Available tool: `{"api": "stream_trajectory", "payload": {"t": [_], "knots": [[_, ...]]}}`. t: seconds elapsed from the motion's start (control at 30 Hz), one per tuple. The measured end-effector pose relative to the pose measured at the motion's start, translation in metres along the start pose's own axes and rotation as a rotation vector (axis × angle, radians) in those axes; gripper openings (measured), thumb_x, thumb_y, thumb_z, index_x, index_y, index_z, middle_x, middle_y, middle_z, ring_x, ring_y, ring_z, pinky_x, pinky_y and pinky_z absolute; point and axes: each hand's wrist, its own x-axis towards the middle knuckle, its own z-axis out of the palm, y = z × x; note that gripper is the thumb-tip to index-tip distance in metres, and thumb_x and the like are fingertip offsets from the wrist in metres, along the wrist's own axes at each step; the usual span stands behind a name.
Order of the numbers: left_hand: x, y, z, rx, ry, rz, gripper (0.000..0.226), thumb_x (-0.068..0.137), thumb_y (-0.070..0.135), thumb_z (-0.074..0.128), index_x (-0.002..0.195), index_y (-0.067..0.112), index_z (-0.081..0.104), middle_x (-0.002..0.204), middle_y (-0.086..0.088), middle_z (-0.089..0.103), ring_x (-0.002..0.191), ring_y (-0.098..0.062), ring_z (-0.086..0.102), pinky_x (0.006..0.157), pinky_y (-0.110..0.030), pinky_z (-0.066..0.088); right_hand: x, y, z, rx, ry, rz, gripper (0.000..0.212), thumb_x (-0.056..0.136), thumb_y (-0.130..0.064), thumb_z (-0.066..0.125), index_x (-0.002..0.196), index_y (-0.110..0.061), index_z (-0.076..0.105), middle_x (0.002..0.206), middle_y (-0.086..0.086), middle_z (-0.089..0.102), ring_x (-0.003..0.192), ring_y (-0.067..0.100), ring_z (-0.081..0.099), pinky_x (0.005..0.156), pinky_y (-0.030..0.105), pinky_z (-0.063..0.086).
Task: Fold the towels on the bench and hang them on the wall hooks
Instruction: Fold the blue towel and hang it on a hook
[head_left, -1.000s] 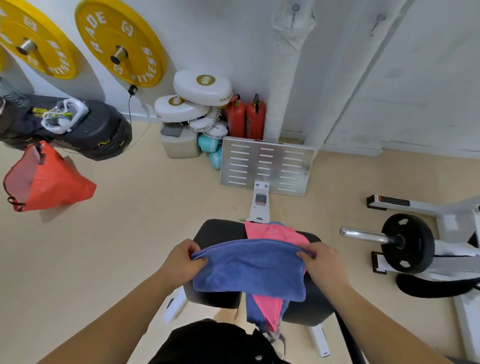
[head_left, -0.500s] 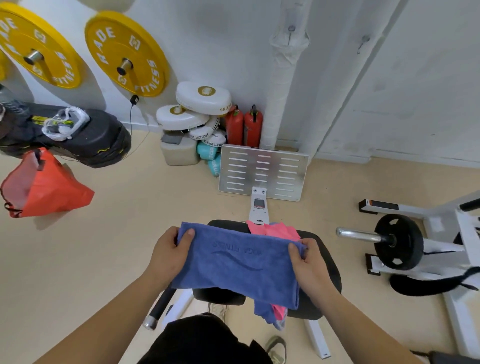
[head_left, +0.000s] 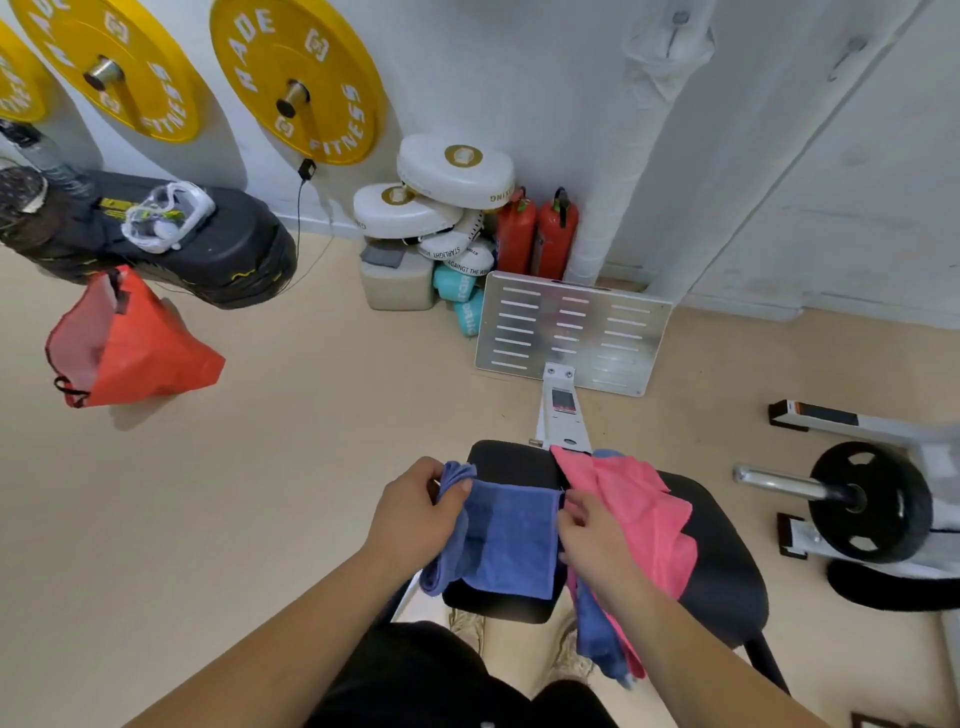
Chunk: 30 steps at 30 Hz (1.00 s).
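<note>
A blue towel (head_left: 511, 540) hangs folded over the near left part of the black padded bench (head_left: 722, 566). My left hand (head_left: 415, 512) grips its bunched left edge. My right hand (head_left: 589, 530) pinches the towel's upper right corner. A pink towel (head_left: 639, 509) lies crumpled on the bench to the right, and another blue towel (head_left: 597, 639) hangs under it off the bench's near edge. Two wall hooks (head_left: 678, 21) (head_left: 852, 47) show on the white wall at the top right.
Yellow weight plates (head_left: 296, 78) hang on the wall at the left. White pads (head_left: 447, 192) and red fire extinguishers (head_left: 540, 234) stand by the wall. A metal footplate (head_left: 571, 332) lies ahead, a barbell plate (head_left: 867, 501) at the right, a red bag (head_left: 130, 343) at the left.
The blue towel, held spread wide between both hands, is now folded narrower. My hands have come closer together and lower over the bench.
</note>
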Motion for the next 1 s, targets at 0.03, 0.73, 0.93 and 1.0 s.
{"api": "stream_trajectory", "payload": {"t": [0.03,0.73,0.93,1.0], "knots": [[-0.002,0.003,0.011,0.037,-0.041,0.013,0.020,0.096,0.040,0.060,0.088,0.022,0.058,0.077,0.007,0.064,0.072,-0.008,0.060,0.064,-0.022,0.045,-0.001,0.002,-0.004,0.006,-0.017,0.020,0.023,0.096,-0.013,0.048,0.104,-0.033,0.058,0.087,0.004,0.067,0.081,0.025,0.069,0.078,0.044,0.058],[-0.012,0.022,0.110,0.282,-0.185,-0.056,0.029,0.102,0.026,0.047,0.130,0.026,0.056,0.123,0.002,0.063,0.097,-0.015,0.064,0.085,-0.027,0.054,-0.008,0.017,-0.049,-0.262,-0.263,-0.126,0.028,0.099,-0.012,0.051,0.124,-0.019,0.060,0.111,-0.001,0.066,0.091,0.008,0.064,0.077,0.018,0.053],[-0.002,-0.027,0.070,0.146,-0.037,-0.315,0.052,0.085,0.040,0.069,0.130,0.020,0.052,0.118,0.001,0.061,0.103,-0.021,0.065,0.086,-0.033,0.055,0.002,0.011,-0.011,-0.765,-0.224,-0.442,0.056,0.092,-0.042,0.059,0.145,-0.033,0.045,0.142,-0.010,0.041,0.130,0.013,0.044,0.094,0.029,0.051],[0.002,-0.032,0.070,0.020,-0.080,-0.359,0.042,0.082,0.036,0.073,0.117,0.018,0.056,0.101,0.006,0.064,0.090,-0.016,0.065,0.084,-0.033,0.058,0.005,0.015,0.003,-0.868,-0.235,-0.414,0.072,0.087,-0.052,0.059,0.153,-0.035,0.034,0.145,-0.005,0.038,0.133,0.019,0.040,0.096,0.032,0.051]]}}
